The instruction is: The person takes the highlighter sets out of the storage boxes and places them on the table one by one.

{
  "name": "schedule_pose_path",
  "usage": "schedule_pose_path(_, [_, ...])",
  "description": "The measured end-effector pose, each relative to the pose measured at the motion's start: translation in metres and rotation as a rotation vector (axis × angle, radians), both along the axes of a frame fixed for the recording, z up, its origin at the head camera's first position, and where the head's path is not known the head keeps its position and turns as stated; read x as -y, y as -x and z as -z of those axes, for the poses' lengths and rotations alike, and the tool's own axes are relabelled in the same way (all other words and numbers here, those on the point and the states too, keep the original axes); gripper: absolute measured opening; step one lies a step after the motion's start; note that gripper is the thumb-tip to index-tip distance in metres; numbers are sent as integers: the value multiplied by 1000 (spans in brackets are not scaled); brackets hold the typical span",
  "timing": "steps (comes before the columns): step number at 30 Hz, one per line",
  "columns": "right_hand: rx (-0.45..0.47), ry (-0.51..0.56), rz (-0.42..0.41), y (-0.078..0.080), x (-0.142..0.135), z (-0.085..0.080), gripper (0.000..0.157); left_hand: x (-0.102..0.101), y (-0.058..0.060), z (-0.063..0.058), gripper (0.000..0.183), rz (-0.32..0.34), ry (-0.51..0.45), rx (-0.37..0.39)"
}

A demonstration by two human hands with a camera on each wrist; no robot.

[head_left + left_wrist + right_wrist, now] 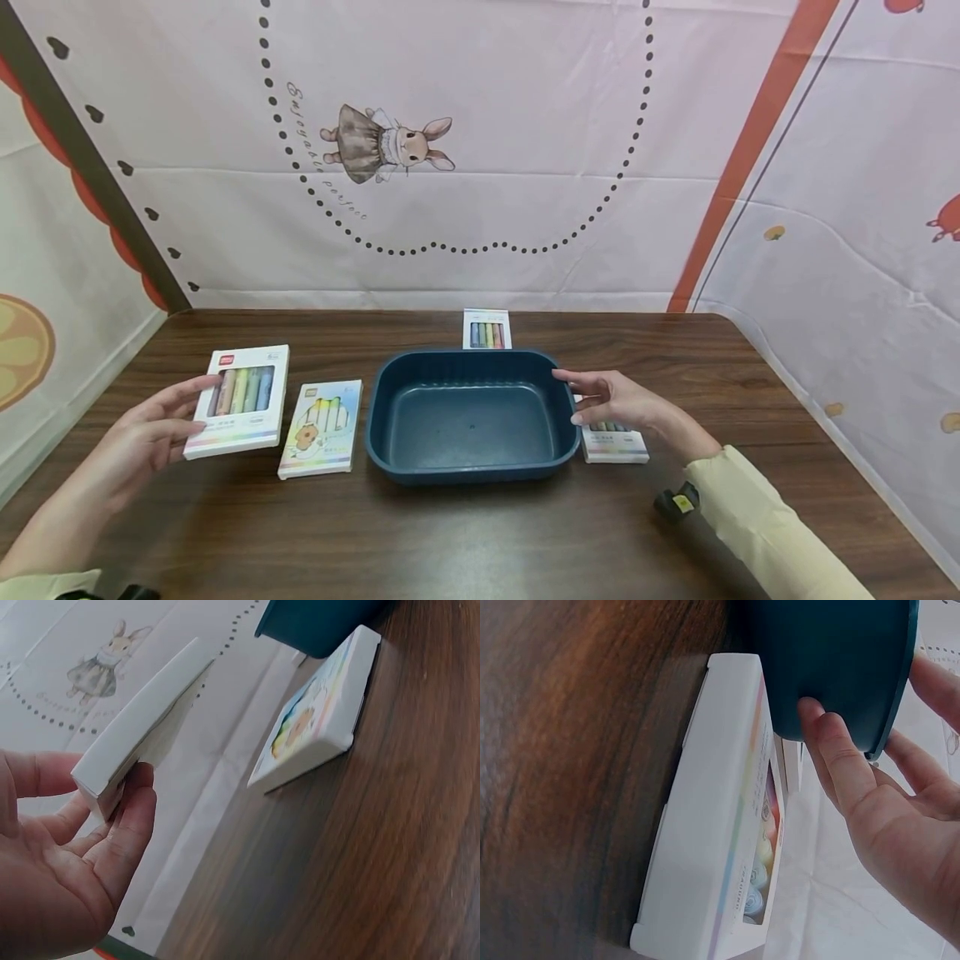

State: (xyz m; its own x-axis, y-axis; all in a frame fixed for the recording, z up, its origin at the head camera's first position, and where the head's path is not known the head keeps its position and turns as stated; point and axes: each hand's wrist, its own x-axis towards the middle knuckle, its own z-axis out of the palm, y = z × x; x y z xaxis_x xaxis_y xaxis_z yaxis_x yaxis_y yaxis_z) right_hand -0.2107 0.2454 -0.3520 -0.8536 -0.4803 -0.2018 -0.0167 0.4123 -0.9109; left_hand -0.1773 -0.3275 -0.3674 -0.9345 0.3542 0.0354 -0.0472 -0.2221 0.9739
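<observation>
My left hand holds a white crayon box by its left edge, raised and tilted; coloured sticks show through its window. In the left wrist view the thumb and fingers pinch the crayon box from both faces. My right hand grips the right rim of a dark blue plastic basin, which has nothing inside. In the right wrist view, fingertips press the basin's outer wall and one digit lies at its rim. Under the right hand, partly hidden, is another white crayon box.
A white box with a flower picture lies between the held box and the basin. Behind the basin, another crayon box is partly hidden by the rim. The brown wooden table ends at a patterned cloth.
</observation>
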Motion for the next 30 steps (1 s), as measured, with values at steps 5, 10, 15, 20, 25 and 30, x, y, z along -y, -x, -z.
schedule_pose_path(5, [7, 2, 4, -1, 0, 0, 72, 9, -1, 4, 58, 18, 6, 1])
schedule_pose_path(10, [-2, -6, 3, -2, 0, 1, 72, 16, -1, 8, 58, 20, 32, 13])
schedule_pose_path(15, [7, 7, -4, -1, 0, 1, 72, 21, -2, 10, 57, -24, 96, 44])
schedule_pose_path(20, [22, 22, -15, -1, 0, 0, 72, 24, -2, 12, 57, -48, 170, 58])
schedule_pose_path(25, [25, 18, -13, -1, 1, -1, 71, 27, -2, 15, 56, -85, 260, 85])
schedule_pose_path(30, [28, 20, -7, -1, 0, -1, 71, 25, -2, 15, 53, -128, 396, 126])
